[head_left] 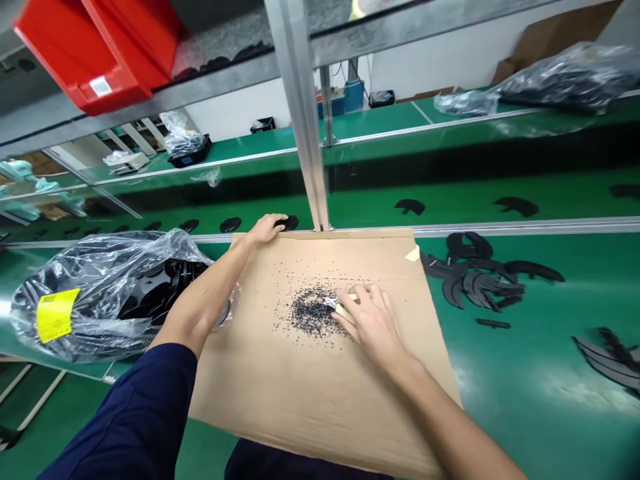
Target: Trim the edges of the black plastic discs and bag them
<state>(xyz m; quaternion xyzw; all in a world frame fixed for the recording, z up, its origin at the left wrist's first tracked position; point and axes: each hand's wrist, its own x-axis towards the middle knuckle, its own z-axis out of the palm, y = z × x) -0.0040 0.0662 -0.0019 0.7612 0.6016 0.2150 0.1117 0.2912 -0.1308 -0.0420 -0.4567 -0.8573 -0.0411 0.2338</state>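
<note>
**Part pickup at the far edge of the cardboard sheet (310, 373)**

The black part (289, 222) lies at the sheet's far edge. The left hand (267, 229) curls its fingers down onto it (a closed grip cannot be confirmed). Judged step: pickup, which calls for a firm pinch before lifting. The right hand (367, 320) rests mid-sheet, fingers together over a small tool (334, 303), beside the black shavings (310, 313). A bag of parts (100, 293) lies left of the sheet.

The cardboard sheet (320, 387) looked matt, brown and papery under a scatter of dull black crumbs (309, 312), while the clear plastic bag (100, 267) shone with creases, the green tabletop (525, 400) gleamed smooth, and the metal upright (300, 120) was brushed silver.
</note>
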